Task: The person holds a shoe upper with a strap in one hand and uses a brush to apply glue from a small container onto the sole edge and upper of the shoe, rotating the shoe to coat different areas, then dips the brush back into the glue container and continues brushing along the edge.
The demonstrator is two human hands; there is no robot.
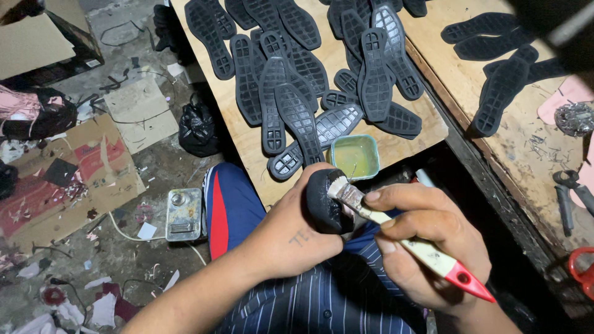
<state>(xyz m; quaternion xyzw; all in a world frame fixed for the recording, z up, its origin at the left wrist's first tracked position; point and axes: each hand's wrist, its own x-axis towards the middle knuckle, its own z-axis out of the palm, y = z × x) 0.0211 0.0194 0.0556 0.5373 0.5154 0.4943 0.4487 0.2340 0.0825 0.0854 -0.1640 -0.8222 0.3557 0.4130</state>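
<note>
Head view, floor: pretty messy, cardboard scraps point(99, 158), a black bag point(198, 128) and a small metal box point(184, 214) down there.
Left hand point(291, 238): grip closed around a black sole point(325, 203), held over the lap just below the bench edge.
Bench point(247, 133): wooden, piled with black rubber soles point(297, 68), plus a little green tub of glue point(354, 156) right at the near edge.
Right hand point(427, 238): grip closed on a brush point(402, 238) with a red-tipped handle, bristles touching the held sole.
Far right: pliers point(569, 195) on a second bench.
</note>
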